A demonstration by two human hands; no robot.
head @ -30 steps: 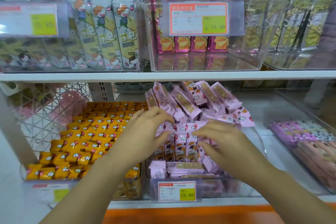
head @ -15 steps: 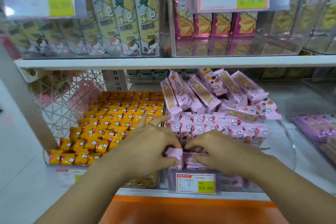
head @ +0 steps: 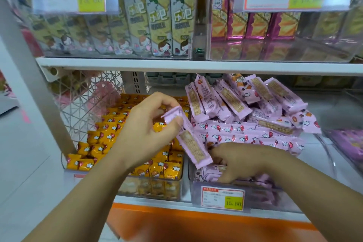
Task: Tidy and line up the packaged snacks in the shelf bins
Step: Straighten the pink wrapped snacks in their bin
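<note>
Head view: the left hand (head: 149, 133) pinches one pink packet (head: 191, 143) by its far end and holds it tilted. The right hand (head: 241, 163) curls down among the pink packets (head: 245, 124) heaped in the clear bin (head: 265, 196), at its near end; I cannot tell whether it grips one. Orange packets (head: 110, 133) fill the bin to the left.

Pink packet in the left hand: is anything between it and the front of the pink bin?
Yes. The right hand lies in the front of the pink bin, among loose packets, just under the lower end of the pink packet.
</note>
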